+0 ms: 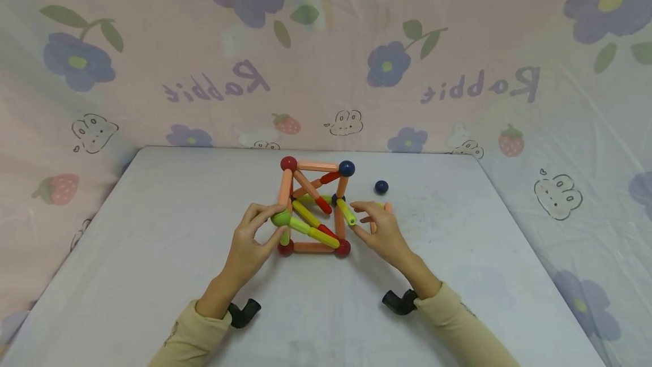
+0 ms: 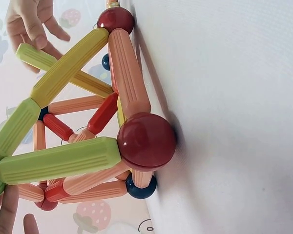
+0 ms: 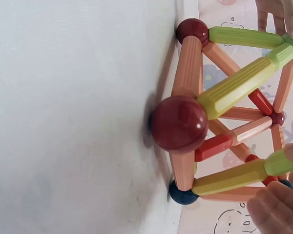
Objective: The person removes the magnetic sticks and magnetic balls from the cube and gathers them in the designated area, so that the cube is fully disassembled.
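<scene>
A frame of magnetic rods and balls stands on the white table, with red balls (image 2: 147,141), blue balls (image 1: 346,169) and peach rods (image 1: 313,248). At its left front corner my left hand (image 1: 248,237) pinches a green ball (image 1: 280,218), from which a light green and yellow rod pair (image 3: 241,85) slopes down to a red ball. On the right side, my right hand (image 1: 384,237) has thumb and finger about the light green end of another yellow and light green rod pair (image 3: 229,180). That pair rises from a low blue ball (image 3: 184,192).
A loose blue ball (image 1: 381,187) lies to the right of the frame. Beside it, a peach rod (image 1: 389,208) shows partly behind my right hand. The white table (image 1: 153,254) stretches to both sides, with a flowered cloth (image 1: 316,72) hanging behind it.
</scene>
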`<state>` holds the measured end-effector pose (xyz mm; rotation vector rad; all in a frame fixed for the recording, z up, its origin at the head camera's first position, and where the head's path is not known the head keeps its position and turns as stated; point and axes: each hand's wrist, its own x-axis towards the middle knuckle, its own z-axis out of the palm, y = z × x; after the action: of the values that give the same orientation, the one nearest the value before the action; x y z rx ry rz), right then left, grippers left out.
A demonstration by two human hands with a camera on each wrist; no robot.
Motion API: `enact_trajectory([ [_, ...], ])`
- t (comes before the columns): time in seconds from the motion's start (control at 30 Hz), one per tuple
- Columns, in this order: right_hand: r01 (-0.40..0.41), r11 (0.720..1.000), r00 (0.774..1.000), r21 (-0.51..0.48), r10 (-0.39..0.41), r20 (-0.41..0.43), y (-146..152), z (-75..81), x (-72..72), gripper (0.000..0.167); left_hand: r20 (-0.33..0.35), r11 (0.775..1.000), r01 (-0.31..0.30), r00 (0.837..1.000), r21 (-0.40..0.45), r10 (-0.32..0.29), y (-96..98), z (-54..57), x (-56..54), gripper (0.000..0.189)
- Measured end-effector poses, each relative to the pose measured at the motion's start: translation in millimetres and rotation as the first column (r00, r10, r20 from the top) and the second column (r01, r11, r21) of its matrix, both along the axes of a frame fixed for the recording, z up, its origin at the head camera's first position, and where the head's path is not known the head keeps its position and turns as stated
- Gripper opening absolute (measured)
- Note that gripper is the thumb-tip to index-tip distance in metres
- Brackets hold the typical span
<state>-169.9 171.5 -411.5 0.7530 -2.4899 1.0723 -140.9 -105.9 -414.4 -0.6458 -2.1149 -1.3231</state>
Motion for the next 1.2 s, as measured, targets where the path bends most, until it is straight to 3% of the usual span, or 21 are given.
enact_trajectory([
  [0.37, -0.014, 1.0, 1.0, 0.016, 0.013, 0.011, -5, -0.8, 1.5, 0.033, 0.006, 1.0, 0.002, 1.0, 0.008, -0.002, 0.0, -0.9, 1.2, 0.05],
  [0.57, 0.027, 0.999, 0.999, 0.036, -0.029, 0.04, -6, 1.3, 3.0, 0.031, 0.009, 1.0, 0.005, 1.0, 0.008, -0.005, 0.9, -1.3, 0.8, 0.05],
  [0.97, 0.023, 0.996, 0.99, -0.085, -0.011, 0.139, -1, 5.5, 6.9, 0.023, 0.012, 1.0, 0.0, 1.0, 0.008, 0.0, 1.7, -1.3, -0.9, 0.049],
  [1.2, 0.02, 0.998, 0.968, -0.063, -0.003, 0.252, 7, -1.2, 14.5, 0.024, 0.014, 1.0, -0.008, 1.0, 0.009, 0.008, 0.5, -2.3, -1.1, 0.046],
])
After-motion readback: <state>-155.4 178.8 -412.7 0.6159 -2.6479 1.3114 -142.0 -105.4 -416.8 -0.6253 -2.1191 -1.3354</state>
